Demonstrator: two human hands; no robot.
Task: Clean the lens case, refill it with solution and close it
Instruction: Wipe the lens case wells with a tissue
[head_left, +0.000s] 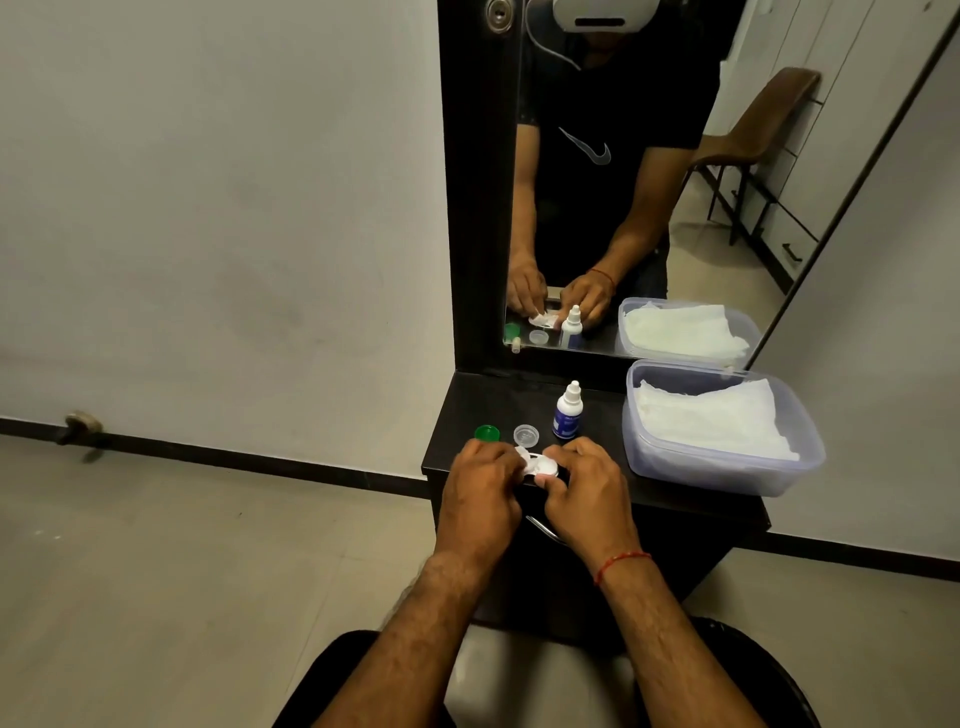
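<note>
A white lens case (543, 466) lies at the front edge of the dark shelf (457, 410), with both my hands on it. My left hand (480, 491) pinches a small white tissue piece (521, 453) against the case's left well. My right hand (582, 488) grips the case's right side with curled fingers. Behind the case stand a green cap (487, 433) and a clear cap (525, 434), both off the case. A small white solution bottle (568, 410) with a blue label stands upright behind my right hand, its cap on.
A clear plastic box (727, 470) holding folded white tissues fills the shelf's right side. A mirror (623, 182) rises behind the shelf and reflects the scene. A metal drawer handle (543, 530) shows below the shelf edge. A tiled floor lies to the left.
</note>
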